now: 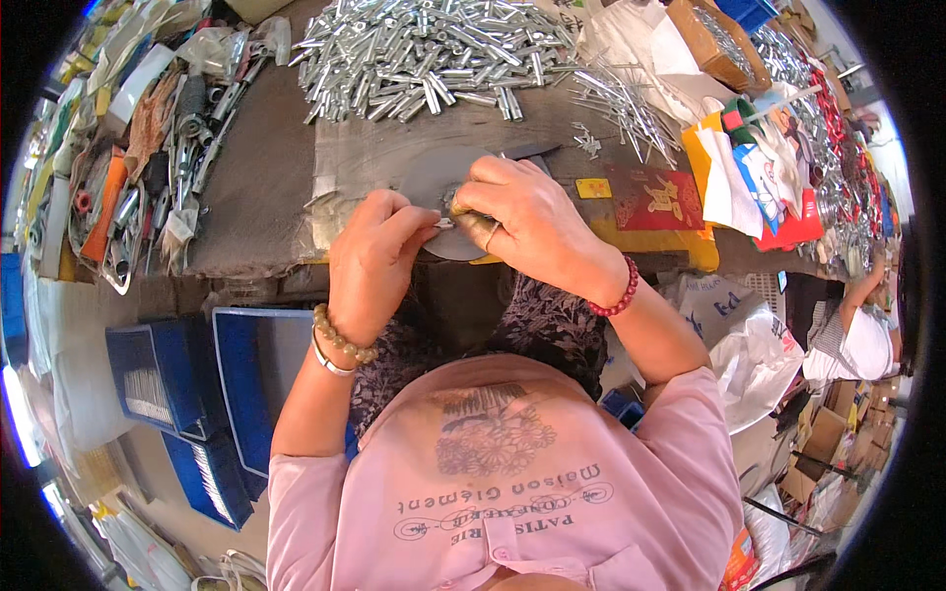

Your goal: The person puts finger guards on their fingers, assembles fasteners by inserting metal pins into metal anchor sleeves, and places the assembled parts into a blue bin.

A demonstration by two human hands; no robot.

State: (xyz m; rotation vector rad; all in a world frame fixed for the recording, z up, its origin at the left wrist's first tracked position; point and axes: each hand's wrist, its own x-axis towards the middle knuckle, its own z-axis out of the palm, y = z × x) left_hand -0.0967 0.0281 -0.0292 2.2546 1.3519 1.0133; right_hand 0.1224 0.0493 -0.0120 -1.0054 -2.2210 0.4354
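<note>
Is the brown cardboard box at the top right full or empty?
Not empty: the brown cardboard box holds silvery metal pieces, though how full is unclear.

Pile of metal tubes [434,59] at far edge of workbench [266,187]. Round metal disc [443,182] on bench near its front edge, between left hand [379,261] and right hand [527,227]. Trays [187,384] lower left, below bench. Loose pins [631,108] right of pile.
</note>
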